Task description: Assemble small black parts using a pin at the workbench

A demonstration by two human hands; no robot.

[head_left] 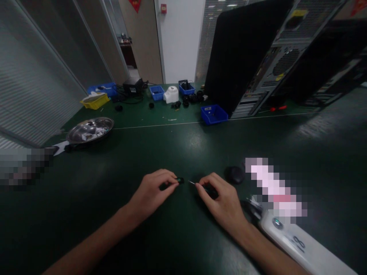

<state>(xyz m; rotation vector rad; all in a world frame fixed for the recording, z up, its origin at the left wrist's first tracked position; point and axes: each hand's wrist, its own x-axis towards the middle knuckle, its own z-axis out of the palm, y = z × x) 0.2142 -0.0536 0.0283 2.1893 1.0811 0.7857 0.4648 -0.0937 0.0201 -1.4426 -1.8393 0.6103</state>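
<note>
Over the green tabletop (183, 149), my left hand (156, 187) pinches a small dark piece with a green patch (180, 180) between thumb and fingertips. Its exact kind is too small to make out. My right hand (219, 194) is closed around a slim tool with a thin metal tip (191, 182). That tip points left at the dark piece, with a short gap between them. Most of the tool is hidden in the fingers; a dark part shows inside the grip. Beside the right hand lies a rounded black object (235, 174).
A white device marked i8 (304, 236) lies by my right forearm. At left is a metal bowl (77, 133) holding scraps. Farther back are a blue bin (215, 115), a yellow tray (96, 101), a white vented housing (172, 94) and a tall computer case (237, 57).
</note>
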